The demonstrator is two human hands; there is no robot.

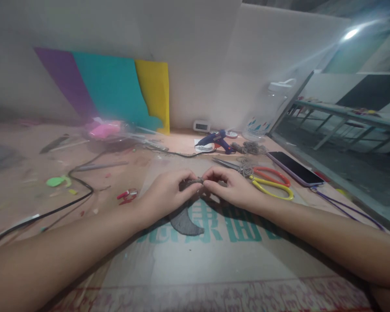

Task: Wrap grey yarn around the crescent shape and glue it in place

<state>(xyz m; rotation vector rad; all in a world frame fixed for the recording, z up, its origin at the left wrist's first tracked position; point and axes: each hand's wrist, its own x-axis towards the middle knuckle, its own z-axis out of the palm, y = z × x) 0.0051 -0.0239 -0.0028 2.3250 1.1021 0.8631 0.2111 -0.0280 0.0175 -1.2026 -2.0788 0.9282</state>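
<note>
Grey crescent (pixel 185 222): far end prob. pinched btwn L hand (pixel 169 190) & R hand (pixel 232 186), both grips clenched on it; uneven tugging might fray/bend that tip.

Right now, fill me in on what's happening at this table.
A person's left hand and right hand pinch a small grey cord-like strip between their fingertips. A grey crescent-shaped piece shows below the left hand; whether it joins the strip is hidden. Beyond the right hand, orange-and-yellow-handled scissors lie with a tangle of grey cord on them. A blue glue gun lies farther back, unheld.
</note>
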